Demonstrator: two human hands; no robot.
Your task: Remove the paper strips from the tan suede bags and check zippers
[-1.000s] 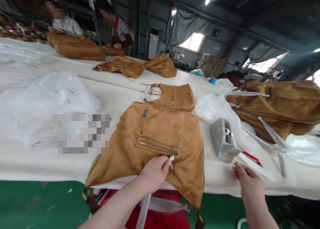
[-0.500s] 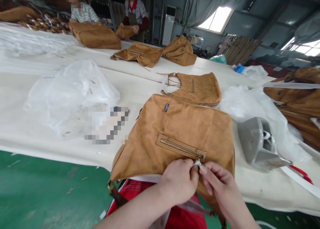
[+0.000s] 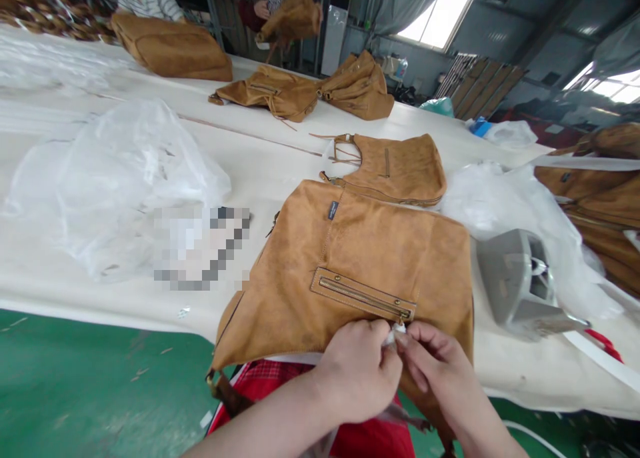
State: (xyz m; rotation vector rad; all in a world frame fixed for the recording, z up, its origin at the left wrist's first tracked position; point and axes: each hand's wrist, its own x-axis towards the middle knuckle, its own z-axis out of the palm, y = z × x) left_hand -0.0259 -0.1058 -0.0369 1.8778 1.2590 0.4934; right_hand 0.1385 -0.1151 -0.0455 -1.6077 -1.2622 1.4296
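A tan leather handbag (image 3: 375,251) lies flat at the table's front edge, its lower part and strap hanging over. Across its face runs a brass zipper (image 3: 363,298) in a stitched leather frame. Just below the zipper's right end, my left hand (image 3: 363,368) is closed, with thumb and forefinger pinching a small white wrapping (image 3: 395,333) at the zipper pull. My right hand (image 3: 435,358) pinches the same white wrapping from the other side. The pull itself is mostly hidden by the wrapping and fingers.
A second tan bag (image 3: 405,168) lies just behind. To the right stands a grey tape dispenser (image 3: 520,281) beside clear plastic (image 3: 500,198). A heap of plastic bags (image 3: 125,185) is on the left. Across the table, a person (image 3: 260,5) holds a tan bag.
The white wrapping shows more between my fingertips, and both hands stay at the zipper pull. Across the table, the person has lifted a tan bag. My view has shifted slightly.
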